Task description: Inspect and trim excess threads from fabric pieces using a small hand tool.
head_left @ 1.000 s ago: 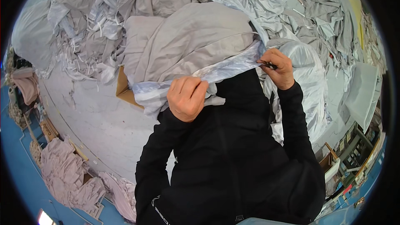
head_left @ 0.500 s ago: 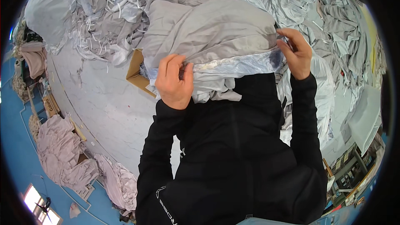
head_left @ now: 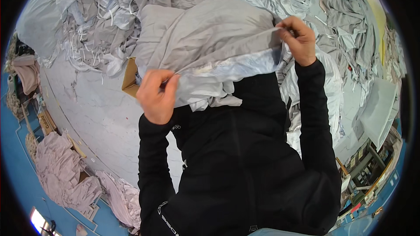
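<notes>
My left hand (head_left: 157, 96) and my right hand (head_left: 299, 39) each pinch the near edge of a grey garment (head_left: 210, 35), stretched between them in front of my chest. The garment's light bluish-white lining (head_left: 227, 72) shows along the held edge and hangs in folds below it. My black sleeves come up from the lower edge. In the earlier frame a small dark tool was in my right hand; now it is hidden or too small to tell.
A white worktable (head_left: 92, 113) lies to the left, with a brown cardboard box (head_left: 131, 81) beside the garment. Heaps of grey and pale garments (head_left: 315, 0) cover the far side and the right. Pinkish cloth (head_left: 61, 170) lies on the blue floor at lower left.
Both hands have spread further apart and risen a little, pulling the garment's edge taut. My right hand has moved up and right; my left has slid left along the edge.
</notes>
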The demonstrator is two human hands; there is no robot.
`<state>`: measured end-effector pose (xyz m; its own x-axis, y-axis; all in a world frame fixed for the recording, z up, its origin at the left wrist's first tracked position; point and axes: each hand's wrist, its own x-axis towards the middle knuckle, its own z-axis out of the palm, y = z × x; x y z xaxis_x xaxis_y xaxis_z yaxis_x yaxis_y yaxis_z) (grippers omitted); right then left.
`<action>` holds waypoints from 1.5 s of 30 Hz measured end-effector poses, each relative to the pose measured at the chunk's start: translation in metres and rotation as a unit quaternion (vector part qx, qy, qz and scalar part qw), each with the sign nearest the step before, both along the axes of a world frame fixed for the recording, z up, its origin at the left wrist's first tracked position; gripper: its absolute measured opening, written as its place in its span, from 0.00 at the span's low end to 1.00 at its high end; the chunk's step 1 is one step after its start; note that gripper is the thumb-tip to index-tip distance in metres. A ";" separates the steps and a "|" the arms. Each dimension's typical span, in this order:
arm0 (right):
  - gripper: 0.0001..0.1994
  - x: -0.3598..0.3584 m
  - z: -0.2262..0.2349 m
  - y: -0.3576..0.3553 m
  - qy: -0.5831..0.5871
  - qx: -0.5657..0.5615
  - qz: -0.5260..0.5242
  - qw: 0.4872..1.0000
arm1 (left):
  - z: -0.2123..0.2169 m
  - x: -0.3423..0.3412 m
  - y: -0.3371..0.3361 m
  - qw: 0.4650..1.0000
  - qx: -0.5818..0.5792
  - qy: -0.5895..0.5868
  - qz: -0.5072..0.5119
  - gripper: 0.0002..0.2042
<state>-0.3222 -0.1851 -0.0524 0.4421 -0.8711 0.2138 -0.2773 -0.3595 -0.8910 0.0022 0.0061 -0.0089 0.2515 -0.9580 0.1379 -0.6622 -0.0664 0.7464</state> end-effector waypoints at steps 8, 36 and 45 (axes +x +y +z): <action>0.10 -0.045 -0.042 0.011 -0.053 -0.049 -0.120 0.990 | -0.035 -0.029 0.013 0.951 -0.256 -0.147 -0.096 0.11; 0.09 -0.064 -0.101 0.035 -0.070 0.044 -0.154 0.985 | -0.052 -0.007 0.061 0.948 -0.183 -0.241 0.099 0.14; 0.12 -0.057 -0.090 0.036 -0.069 0.005 -0.077 0.995 | -0.022 -0.006 0.072 0.945 -0.141 -0.261 0.135 0.17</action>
<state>-0.3795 -0.1490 -0.1421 0.2707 -0.9287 0.2535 -0.2040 -0.3127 -0.9277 -0.0038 0.0783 -0.0314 0.3092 -0.7746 0.5518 -0.9326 -0.1333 0.3354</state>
